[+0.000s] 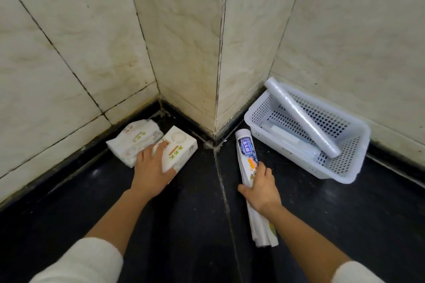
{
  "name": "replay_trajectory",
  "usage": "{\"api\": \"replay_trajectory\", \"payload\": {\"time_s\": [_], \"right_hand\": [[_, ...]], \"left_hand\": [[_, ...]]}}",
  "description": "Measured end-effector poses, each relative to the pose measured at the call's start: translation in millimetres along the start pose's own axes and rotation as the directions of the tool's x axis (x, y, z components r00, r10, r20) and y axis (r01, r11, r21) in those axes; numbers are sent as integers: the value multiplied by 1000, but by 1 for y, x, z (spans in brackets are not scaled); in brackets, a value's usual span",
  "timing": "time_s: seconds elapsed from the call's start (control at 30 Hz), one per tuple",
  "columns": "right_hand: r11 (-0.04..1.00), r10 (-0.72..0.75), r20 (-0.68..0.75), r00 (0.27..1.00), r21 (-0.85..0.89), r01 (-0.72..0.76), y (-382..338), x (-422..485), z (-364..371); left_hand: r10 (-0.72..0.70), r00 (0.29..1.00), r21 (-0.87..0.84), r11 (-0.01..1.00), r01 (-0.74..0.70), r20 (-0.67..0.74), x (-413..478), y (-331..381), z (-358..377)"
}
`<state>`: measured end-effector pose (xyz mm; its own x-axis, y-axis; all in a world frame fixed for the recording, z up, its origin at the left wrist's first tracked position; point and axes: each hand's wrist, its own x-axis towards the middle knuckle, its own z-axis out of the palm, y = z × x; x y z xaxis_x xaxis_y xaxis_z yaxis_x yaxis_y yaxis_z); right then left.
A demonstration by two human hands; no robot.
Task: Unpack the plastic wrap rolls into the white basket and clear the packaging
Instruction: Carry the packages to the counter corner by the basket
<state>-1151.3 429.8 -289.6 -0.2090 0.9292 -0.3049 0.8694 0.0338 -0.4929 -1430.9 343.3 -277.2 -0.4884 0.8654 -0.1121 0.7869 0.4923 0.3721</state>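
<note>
A white perforated basket (345, 169) sits on the dark counter at the right, against the tiled wall. One bare plastic wrap roll (301, 117) leans across it, its upper end over the rim, and another roll (289, 138) lies flat inside. A roll in printed packaging (246, 151) lies on the counter left of the basket; my right hand (259, 187) grips it near the middle. My left hand (153, 167) rests flat on a white tissue pack (181, 147), fingers spread.
A second white tissue pack (133, 142) lies behind the first, in the wall corner. A tiled pillar edge (218, 89) juts out between the packs and the basket. Dark counter (184, 225) stretches toward me.
</note>
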Motion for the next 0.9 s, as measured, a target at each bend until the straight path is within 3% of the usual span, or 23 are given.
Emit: {"api": "replay_trajectory", "payload": {"time_s": [0.13,0.23,0.33,0.57,0.9], "right_hand": [[1000,8,-46,999,-19,-9,0,-12,-10],[999,22,-140,990,35,-17,12,-33,-22],[995,66,-207,976,83,-50,46,-67,-35],[978,198,-299,934,-8,-210,187,-178,-83],[861,495,-348,796,76,-502,429,-392,-137]], "left_hand": [[-1,998,12,1000,2,-63,-16,26,3],[127,988,-64,989,-133,-94,-41,72,19],[259,966,-111,959,-260,-27,-80,130,49],[595,789,-192,801,-566,153,-201,264,123],[719,604,-256,691,-676,343,-442,424,232]]}}
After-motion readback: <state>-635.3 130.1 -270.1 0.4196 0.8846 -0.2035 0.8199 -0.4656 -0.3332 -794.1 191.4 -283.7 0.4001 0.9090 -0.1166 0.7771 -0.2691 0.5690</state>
